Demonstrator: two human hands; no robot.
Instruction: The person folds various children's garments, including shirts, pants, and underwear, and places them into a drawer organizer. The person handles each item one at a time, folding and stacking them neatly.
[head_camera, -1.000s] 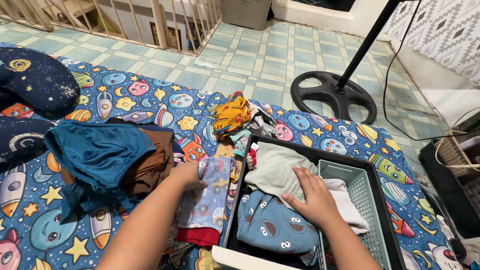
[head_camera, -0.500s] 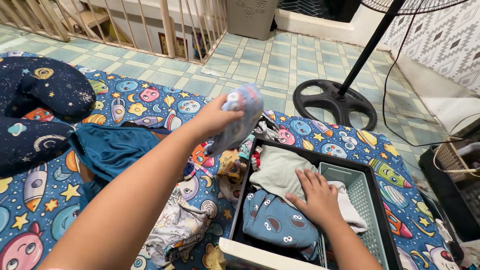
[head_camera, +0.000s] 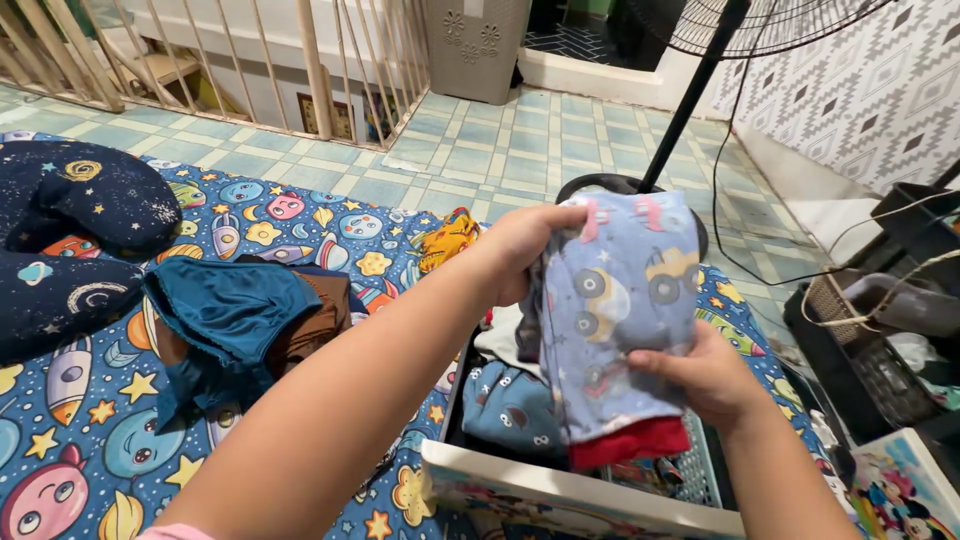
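I have both hands, left hand (head_camera: 525, 245) and right hand (head_camera: 705, 375), with fingers closed on the truck-print garment (head_camera: 620, 300) above the drawer (head_camera: 560, 490); a loose pinch could unfold it.

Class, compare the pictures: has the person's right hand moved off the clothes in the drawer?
Yes. The right hand has lifted off the folded clothes in the drawer and now grips the light blue truck-print garment above it.
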